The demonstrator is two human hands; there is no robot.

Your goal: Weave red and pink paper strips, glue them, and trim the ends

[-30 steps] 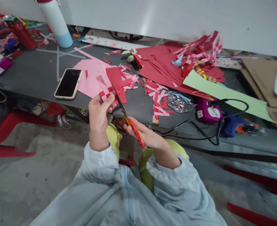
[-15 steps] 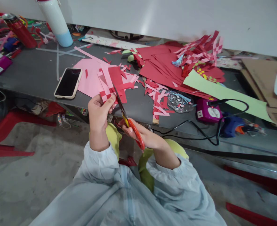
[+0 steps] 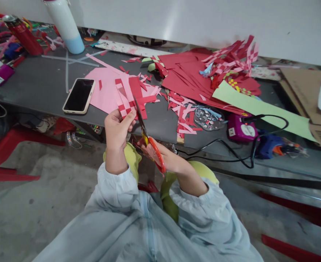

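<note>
Between the thumb and fingers of my left hand (image 3: 118, 129) is a woven paper piece (image 3: 126, 105) of red and pink strips, with loose strip ends pointing away from me. My right hand (image 3: 160, 154) grips scissors (image 3: 157, 154) with orange-red handles. Their dark blades lie along the right side of the woven paper, beside my left fingertips; whether they touch a strip I cannot tell. Under and behind the piece lie a pink paper sheet (image 3: 103, 96) and small red and pink scraps (image 3: 152, 89) on the dark table (image 3: 155, 127).
A phone (image 3: 79, 95) lies left of the pink sheet. Red sheets (image 3: 184, 72), woven red-pink strips (image 3: 233, 58) and a green paper (image 3: 258, 107) are piled at the right. A purple box (image 3: 242, 127) has a black cable (image 3: 223, 143). Two bottles (image 3: 69, 31) stand back left.
My left hand and the woven paper have shifted slightly to the right. The scissors have turned a little in my right hand, their handles moving slightly left.
</note>
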